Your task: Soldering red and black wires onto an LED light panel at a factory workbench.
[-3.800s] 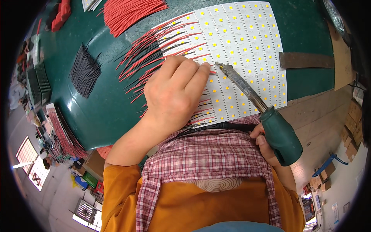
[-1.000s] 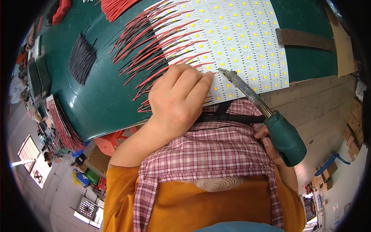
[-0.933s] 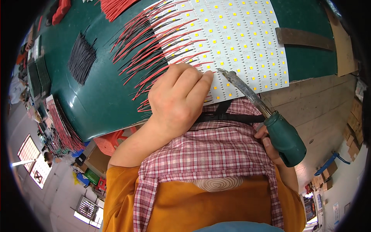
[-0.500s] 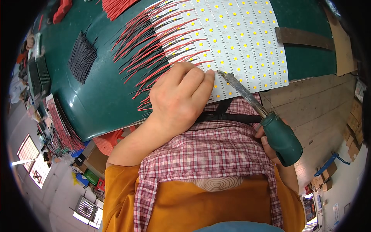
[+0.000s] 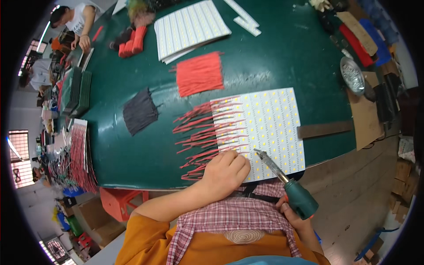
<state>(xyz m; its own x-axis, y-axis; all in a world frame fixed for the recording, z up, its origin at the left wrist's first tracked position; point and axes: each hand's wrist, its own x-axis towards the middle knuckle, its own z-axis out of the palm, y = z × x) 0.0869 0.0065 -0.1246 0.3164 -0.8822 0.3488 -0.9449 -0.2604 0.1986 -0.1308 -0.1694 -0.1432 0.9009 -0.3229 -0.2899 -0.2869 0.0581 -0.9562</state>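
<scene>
A white LED panel (image 5: 270, 128) with rows of small yellow chips lies at the table's front edge. Red and black wires (image 5: 198, 145) stick out from its left side. My left hand (image 5: 227, 172) rests on the panel's near left part, fingers curled and pressed together; what they pinch is hidden. In my right hand (image 5: 289, 212) is a soldering iron (image 5: 300, 198), gripped by its green handle. Its metal tip points up and left, over the panel just right of my left fingertips; whether it touches cannot be made out.
On the green table (image 5: 150, 163) lie a black wire bundle (image 5: 140, 111), a red wire bundle (image 5: 199, 74) and stacked panels (image 5: 190, 28). A dark strip (image 5: 326, 129) meets the panel's right edge. A metal bowl (image 5: 352, 76) stands far right. Another person (image 5: 81, 22) works far left.
The view has tilted up and shows more of the table's far side. My left hand and the soldering iron keep nearly the same places over the panel.
</scene>
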